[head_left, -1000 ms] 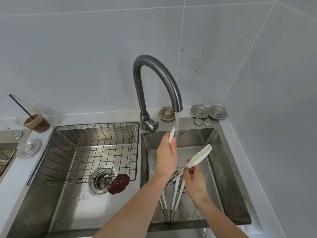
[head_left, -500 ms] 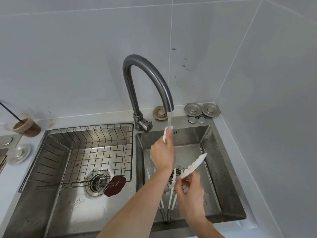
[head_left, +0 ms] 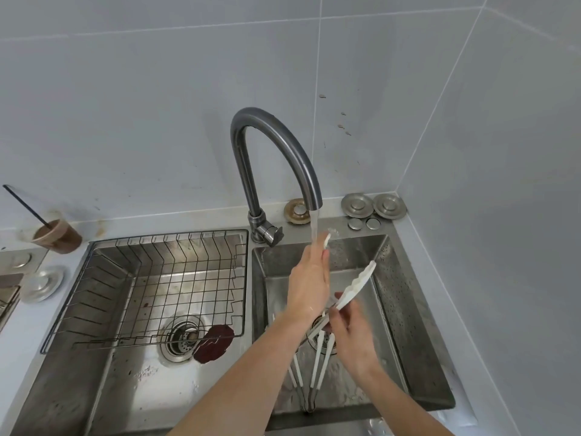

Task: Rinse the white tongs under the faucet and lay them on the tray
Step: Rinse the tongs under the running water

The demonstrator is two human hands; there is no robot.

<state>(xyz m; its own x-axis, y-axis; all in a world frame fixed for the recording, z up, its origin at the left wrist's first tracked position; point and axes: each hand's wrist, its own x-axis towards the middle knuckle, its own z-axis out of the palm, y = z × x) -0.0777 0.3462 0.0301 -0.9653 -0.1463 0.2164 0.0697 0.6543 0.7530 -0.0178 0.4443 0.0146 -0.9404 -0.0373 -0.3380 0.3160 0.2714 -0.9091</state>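
Left hand (head_left: 309, 283) closed around one arm of the white tongs (head_left: 353, 287), that arm's scalloped tip poking out above the fingertips toward 12 o'clock, right under the water stream (head_left: 314, 228). Right hand (head_left: 349, 333) pinched on the other arm lower down, near the hinge end, at about 5 o'clock from the left hand. Tongs splayed wide in a V: the free arm smooth white plastic with a wavy, toothed edge, long axis slanting up toward 1 o'clock, its tip well apart from the tip under the stream. Held above the right basin (head_left: 399, 294) of a double stainless sink, its steel dull and spotted with droplets. More white-handled utensils (head_left: 317, 369) lying on the basin floor at 6 o'clock, over the drain, partly hidden by the wrists. Curved dark-grey metal faucet (head_left: 276, 158) arching above at 12 o'clock. Left basin at 9 o'clock holding a wire rack (head_left: 151, 284), with a round dark-red piece (head_left: 213, 343) beside the drain strainer (head_left: 182, 339). Plastic cup (head_left: 58, 236) of brown drink with a dark straw at far 10 o'clock on the ledge; flat metal discs (head_left: 372, 206) at 1 o'clock against the grey tiled wall.
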